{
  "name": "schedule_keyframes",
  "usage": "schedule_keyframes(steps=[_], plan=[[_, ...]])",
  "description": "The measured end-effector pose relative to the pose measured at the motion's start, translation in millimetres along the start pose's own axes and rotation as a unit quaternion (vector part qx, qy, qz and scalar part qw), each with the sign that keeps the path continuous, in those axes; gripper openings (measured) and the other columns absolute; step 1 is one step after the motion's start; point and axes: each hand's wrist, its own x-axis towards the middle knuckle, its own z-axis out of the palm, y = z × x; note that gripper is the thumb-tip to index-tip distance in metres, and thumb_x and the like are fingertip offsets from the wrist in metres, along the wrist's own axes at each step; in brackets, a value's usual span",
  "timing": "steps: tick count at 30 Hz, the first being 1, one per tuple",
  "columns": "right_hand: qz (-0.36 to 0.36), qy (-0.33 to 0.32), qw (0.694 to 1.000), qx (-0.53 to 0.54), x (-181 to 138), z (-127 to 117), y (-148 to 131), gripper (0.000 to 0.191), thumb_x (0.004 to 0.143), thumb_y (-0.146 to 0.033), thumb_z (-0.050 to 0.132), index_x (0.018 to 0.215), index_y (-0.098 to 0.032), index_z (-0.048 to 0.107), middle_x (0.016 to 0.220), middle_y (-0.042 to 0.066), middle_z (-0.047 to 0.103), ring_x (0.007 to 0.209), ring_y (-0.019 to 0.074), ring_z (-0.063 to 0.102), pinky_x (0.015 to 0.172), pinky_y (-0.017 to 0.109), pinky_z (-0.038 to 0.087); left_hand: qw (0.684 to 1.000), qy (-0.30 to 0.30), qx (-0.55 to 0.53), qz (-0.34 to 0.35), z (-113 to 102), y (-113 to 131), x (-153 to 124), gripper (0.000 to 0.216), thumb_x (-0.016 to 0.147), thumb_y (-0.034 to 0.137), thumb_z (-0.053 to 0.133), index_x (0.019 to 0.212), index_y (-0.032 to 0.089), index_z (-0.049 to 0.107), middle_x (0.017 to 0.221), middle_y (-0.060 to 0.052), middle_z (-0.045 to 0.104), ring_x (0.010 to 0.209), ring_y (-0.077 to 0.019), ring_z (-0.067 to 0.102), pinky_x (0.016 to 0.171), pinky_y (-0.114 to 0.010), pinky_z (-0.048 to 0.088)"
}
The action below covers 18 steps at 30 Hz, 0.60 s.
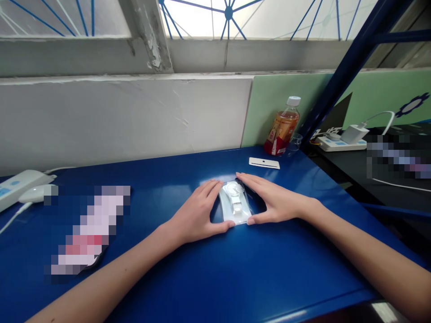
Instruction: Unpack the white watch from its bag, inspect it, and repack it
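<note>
A small clear plastic packet [237, 211] lies on the blue table, with a white item inside that has a round, watch-like dial and a band-like part below it. My left hand [198, 211] grips its left side, fingertips at the top left corner and thumb on the near edge. From the other side my right hand [269, 197] holds it, thumb at the near right corner and fingers by the top edge. A dark thing shows partly under the right fingers; I cannot make out what it is.
Behind the hands lies a white card with a slot [264, 163]. An orange-red drink bottle [283, 128] stands at the back beside a small clear cup [295, 142]. To the left are a blurred-out phone-like object [94, 224] and a white power strip [25, 186]. A blue post [340, 85] rises at right.
</note>
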Motion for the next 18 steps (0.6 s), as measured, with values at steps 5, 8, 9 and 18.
schedule_keyframes(steps=[5,8,9,18], plan=[[-0.011,0.007,1.000,0.003,-1.5,2.0,3.2,0.113,0.074,-0.070,0.068,0.157,-0.011,0.019,0.160,0.022,0.026,0.147,0.0380,0.025,0.117,0.055,0.029,1.000,0.001,-0.006,-0.011,1.0,-0.2,0.7,0.096,0.081,0.063,0.064,0.151,0.008,0.030,0.154,-0.023,0.036,0.144,-0.0379,0.031,0.115,-0.052,0.033],[-0.003,0.000,1.000,0.000,-2.0,1.9,3.9,0.115,0.074,-0.071,0.067,0.157,-0.009,0.017,0.161,0.022,0.023,0.148,0.0368,0.023,0.118,0.053,0.028,1.000,0.004,-0.011,-0.012,-0.2,1.1,0.9,0.093,0.080,0.062,0.065,0.150,0.011,0.031,0.153,-0.022,0.038,0.143,-0.0381,0.032,0.114,-0.053,0.034],[-0.002,-0.001,1.000,0.001,-1.9,1.7,3.8,0.116,0.073,-0.071,0.067,0.157,-0.009,0.016,0.161,0.022,0.022,0.148,0.0367,0.023,0.118,0.053,0.028,1.000,0.004,-0.014,-0.013,-0.7,1.7,0.9,0.093,0.080,0.061,0.066,0.150,0.011,0.032,0.153,-0.022,0.038,0.143,-0.0381,0.033,0.114,-0.053,0.034],[-0.004,0.007,1.000,0.001,-0.3,0.4,0.7,0.110,0.075,-0.068,0.068,0.157,-0.012,0.021,0.160,0.021,0.026,0.147,0.0373,0.026,0.117,0.053,0.029,1.000,0.000,-0.011,-0.004,-1.5,2.5,-0.6,0.090,0.085,0.056,0.061,0.153,0.009,0.026,0.157,-0.022,0.031,0.146,-0.0372,0.027,0.116,-0.053,0.032]])
